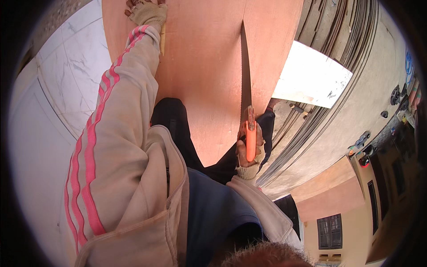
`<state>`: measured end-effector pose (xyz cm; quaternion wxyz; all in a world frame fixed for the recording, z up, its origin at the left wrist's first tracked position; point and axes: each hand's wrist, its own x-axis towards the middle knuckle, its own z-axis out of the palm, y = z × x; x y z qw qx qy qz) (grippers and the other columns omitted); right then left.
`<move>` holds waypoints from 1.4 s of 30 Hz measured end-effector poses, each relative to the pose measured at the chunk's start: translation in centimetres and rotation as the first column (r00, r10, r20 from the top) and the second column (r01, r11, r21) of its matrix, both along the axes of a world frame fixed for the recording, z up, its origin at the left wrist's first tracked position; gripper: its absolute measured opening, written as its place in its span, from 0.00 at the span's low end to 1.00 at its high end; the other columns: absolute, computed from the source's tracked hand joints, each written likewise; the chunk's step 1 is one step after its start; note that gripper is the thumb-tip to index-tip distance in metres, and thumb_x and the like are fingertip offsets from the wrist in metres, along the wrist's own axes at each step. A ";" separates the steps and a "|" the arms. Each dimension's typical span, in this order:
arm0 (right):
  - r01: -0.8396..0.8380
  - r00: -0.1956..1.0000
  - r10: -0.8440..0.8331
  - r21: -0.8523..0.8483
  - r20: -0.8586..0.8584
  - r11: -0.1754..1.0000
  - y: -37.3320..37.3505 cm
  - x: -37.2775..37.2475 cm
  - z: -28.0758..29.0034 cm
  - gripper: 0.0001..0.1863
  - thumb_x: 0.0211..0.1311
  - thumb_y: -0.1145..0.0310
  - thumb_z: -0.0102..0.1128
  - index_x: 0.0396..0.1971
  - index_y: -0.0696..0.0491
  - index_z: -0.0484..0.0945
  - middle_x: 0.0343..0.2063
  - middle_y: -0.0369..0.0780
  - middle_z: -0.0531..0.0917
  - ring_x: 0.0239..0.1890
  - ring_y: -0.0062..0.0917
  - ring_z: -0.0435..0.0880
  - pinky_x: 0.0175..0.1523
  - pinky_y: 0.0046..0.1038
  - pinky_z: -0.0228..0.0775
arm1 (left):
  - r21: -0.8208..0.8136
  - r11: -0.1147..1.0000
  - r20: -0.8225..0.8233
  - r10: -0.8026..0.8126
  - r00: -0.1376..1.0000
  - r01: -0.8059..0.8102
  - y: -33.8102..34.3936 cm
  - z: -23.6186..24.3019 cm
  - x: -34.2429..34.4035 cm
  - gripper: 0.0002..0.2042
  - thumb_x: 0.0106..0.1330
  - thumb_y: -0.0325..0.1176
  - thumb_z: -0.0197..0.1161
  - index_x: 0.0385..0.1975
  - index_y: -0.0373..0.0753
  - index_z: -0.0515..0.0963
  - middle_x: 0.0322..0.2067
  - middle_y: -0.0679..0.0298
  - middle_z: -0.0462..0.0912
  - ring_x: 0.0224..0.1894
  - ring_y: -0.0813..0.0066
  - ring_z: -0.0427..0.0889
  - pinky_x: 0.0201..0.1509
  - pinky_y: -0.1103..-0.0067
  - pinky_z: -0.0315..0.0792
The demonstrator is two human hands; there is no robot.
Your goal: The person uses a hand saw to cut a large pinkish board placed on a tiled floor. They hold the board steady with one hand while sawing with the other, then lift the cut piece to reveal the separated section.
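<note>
A hand saw [251,138] with an orange handle is gripped in my right hand [242,153], which wears a worn fingerless glove. Its long dark toothed blade points away from me, the far tip meeting a thin line in a large reddish-brown plywood sheet [200,66]. My left hand [149,12], also in a fingerless glove, presses on the sheet at the far left. Its fingers look spread, though the top edge of the picture cuts some off. A narrow pale wood strip [163,41] shows beside that wrist.
To the right lie a white panel [313,73], a hammer [298,109] and stacked thin boards [329,22]. White marbled tiles [73,58] border the sheet on the left. My knees [171,115] are under its near edge. Dark tools [362,140] lie farther right.
</note>
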<state>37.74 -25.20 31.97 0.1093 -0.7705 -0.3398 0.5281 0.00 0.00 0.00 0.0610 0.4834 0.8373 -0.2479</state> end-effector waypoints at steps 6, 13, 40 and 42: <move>0.167 0.971 -0.109 0.282 -0.211 0.945 5.9 1.1 -13.5 0.35 0.63 0.69 0.63 0.70 0.61 0.66 0.57 0.44 0.78 0.57 0.27 0.78 0.64 0.31 0.71 | 0.327 0.944 0.103 0.018 0.995 -0.051 10.1 -5.1 4.0 0.39 0.74 0.60 0.51 0.79 0.44 0.57 0.80 0.48 0.50 0.82 0.50 0.46 0.81 0.49 0.46; 0.359 0.910 -0.316 0.128 -0.268 0.925 6.0 0.7 -13.2 0.36 0.60 0.76 0.59 0.71 0.55 0.67 0.36 0.36 0.81 0.24 0.16 0.74 0.28 0.19 0.66 | 0.361 0.932 0.066 -0.022 0.998 -0.003 8.5 -6.2 2.3 0.39 0.74 0.60 0.51 0.79 0.44 0.58 0.80 0.49 0.50 0.82 0.50 0.45 0.81 0.49 0.45; 0.083 0.996 -0.069 0.360 -0.052 0.929 7.3 0.3 -16.9 0.29 0.61 0.83 0.57 0.65 0.60 0.74 0.49 0.45 0.85 0.48 0.25 0.85 0.54 0.25 0.77 | 0.338 0.941 0.136 -0.026 0.990 -0.021 10.6 -3.8 4.7 0.38 0.75 0.60 0.49 0.80 0.45 0.57 0.80 0.49 0.51 0.81 0.50 0.47 0.81 0.49 0.47; 0.211 0.974 -0.172 0.329 -0.145 0.920 4.4 -0.1 -13.3 0.27 0.61 0.81 0.59 0.63 0.61 0.76 0.49 0.47 0.84 0.47 0.27 0.86 0.53 0.26 0.77 | 0.344 0.939 0.103 -0.016 0.995 -0.021 10.2 -3.0 3.6 0.38 0.75 0.60 0.49 0.79 0.45 0.57 0.80 0.49 0.51 0.81 0.50 0.47 0.81 0.49 0.47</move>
